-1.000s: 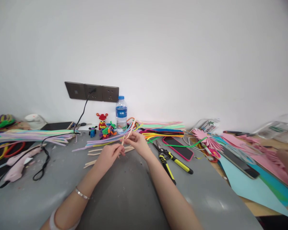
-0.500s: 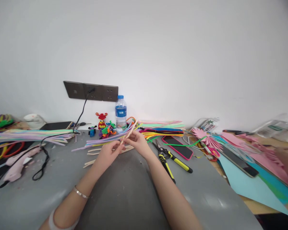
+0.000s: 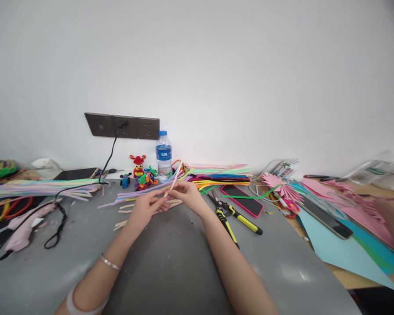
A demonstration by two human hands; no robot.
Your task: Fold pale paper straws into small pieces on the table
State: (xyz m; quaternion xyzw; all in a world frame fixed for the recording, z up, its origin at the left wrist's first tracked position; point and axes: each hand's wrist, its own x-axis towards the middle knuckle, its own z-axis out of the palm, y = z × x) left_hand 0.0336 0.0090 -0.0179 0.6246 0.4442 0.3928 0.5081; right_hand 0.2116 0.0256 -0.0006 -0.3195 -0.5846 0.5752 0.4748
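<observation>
Between my two hands is a cream pipe cleaner (image 3: 176,176), slanting up and to the right above the grey table. My left hand (image 3: 148,206) pinches its lower end with thumb and fingers. Just beside it, my right hand (image 3: 186,195) grips the same stem a little higher, fingers curled round it. More cream pipe cleaners (image 3: 126,211) lie on the table under and left of my left hand. Lilac and blue pipe cleaners (image 3: 131,193) spread behind it. Yellow-handled pliers (image 3: 228,209) with opened handles rest right of my right forearm.
A water bottle (image 3: 164,155) and small pipe-cleaner figures (image 3: 138,167) stand by the wall. A pink-cased phone (image 3: 243,200) lies behind the pliers. At left are a pink glue gun (image 3: 24,227) and its black cord. Coloured paper (image 3: 341,251) and another person's hand (image 3: 390,214) are at right.
The pipe cleaner now stands somewhat steeper, and a single stem shows above my right hand. My hands have barely shifted. The other person's hand at right has moved slightly.
</observation>
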